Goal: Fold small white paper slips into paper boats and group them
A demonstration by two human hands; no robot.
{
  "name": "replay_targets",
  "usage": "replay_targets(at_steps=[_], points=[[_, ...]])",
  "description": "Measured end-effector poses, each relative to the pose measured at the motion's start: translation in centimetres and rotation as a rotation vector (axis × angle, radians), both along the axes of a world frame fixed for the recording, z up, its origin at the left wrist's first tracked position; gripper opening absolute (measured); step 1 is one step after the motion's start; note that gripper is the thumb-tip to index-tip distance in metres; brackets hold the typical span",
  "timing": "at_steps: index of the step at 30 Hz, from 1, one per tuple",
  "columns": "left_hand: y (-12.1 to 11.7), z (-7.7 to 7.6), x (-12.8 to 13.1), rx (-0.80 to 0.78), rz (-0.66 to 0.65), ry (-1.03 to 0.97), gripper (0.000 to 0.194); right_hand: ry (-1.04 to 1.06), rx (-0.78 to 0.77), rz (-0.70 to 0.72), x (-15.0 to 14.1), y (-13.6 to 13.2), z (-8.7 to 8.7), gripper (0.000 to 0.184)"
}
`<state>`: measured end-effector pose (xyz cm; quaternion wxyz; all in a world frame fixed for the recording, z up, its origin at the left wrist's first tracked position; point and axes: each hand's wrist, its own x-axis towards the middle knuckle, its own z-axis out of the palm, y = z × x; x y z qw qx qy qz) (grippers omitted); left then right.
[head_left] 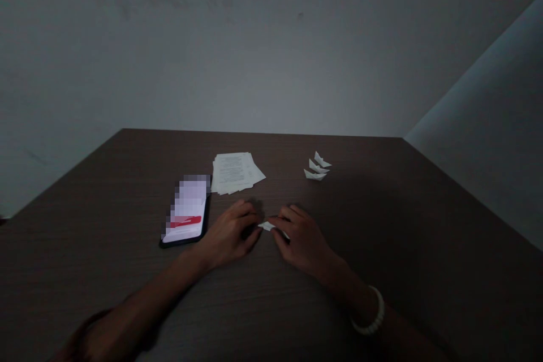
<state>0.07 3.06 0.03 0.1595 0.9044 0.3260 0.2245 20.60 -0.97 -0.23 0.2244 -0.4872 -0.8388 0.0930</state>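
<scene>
A small folded piece of white paper (267, 226) is between my two hands, low over the table. My right hand (303, 240) pinches it between thumb and fingers, covering its right part. From the other side, my left hand (233, 232) has its thumb and fingers curled at the paper's left end, the fingertips close together. Three white paper boats (316, 175) stand in a row beyond my right hand. Past my left hand lies a stack of printed paper sheets (233, 172).
A phone (186, 209) with a lit screen lies left of my left hand, near the paper stack. The dark brown table (106, 192) reaches back to a pale wall (263, 68). A white bead bracelet (379, 308) circles my right wrist.
</scene>
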Motion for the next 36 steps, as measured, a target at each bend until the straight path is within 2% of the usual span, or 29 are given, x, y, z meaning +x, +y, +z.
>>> replay_targets(at_steps=[5,16,30,36], points=[[0.38,-0.42,-0.12,-0.014,0.026,-0.035,0.014,0.009,0.004,-0.006,-0.01,0.12,-0.14,0.015],[0.94,-1.01,-0.12,-0.014,-0.015,-0.097,0.016,0.015,-0.012,-0.037,-0.28,0.22,-0.05,0.015],[0.6,-0.26,0.27,-0.046,-0.004,-0.024,0.017,0.027,-0.037,-0.056,-0.36,0.4,0.06,0.009],[0.66,-0.43,0.49,0.014,-0.017,-0.046,0.02,0.06,0.001,-0.033,-0.1,0.32,-0.28,0.01]])
